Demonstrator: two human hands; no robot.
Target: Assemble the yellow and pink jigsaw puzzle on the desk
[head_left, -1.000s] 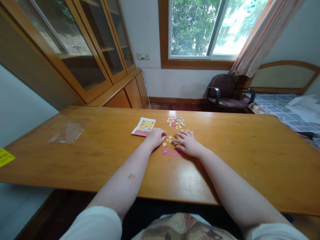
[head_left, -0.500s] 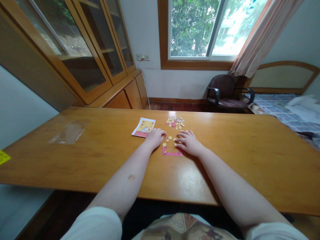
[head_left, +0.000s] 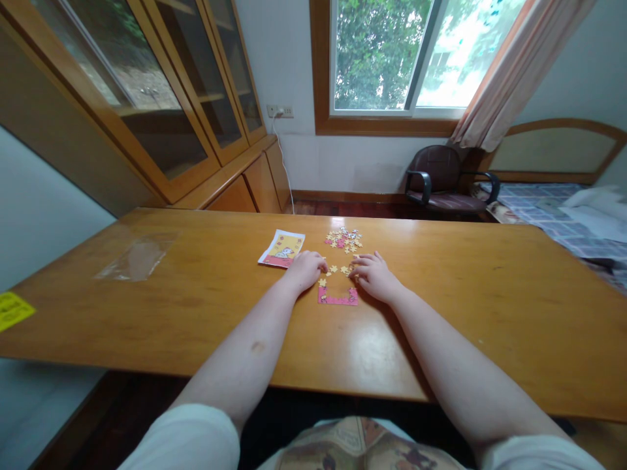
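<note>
Pink joined puzzle pieces [head_left: 337, 301] form a U-shaped border on the wooden table, with a yellow piece [head_left: 322, 282] at its upper left. My left hand [head_left: 307, 266] rests left of several loose yellow pieces [head_left: 334, 269], its fingers curled together; what they hold, if anything, is hidden. My right hand [head_left: 372, 274] lies to the right with fingers spread, its fingertips beside a yellow piece [head_left: 344, 269]. Beyond both hands is a pile of loose pieces [head_left: 343, 240]. A picture card [head_left: 283, 249] lies just behind my left hand.
The wooden table [head_left: 196, 313] bears a clear plastic bag [head_left: 140, 258] and a yellow label [head_left: 14, 311] at left. Behind it stand a glass-door cabinet [head_left: 196, 91], an armchair [head_left: 441, 176] and a bed [head_left: 548, 205].
My right hand has shifted slightly right, away from the loose yellow pieces. One yellow piece near its fingertips now lies higher, and the right side of the pink border is more exposed.
</note>
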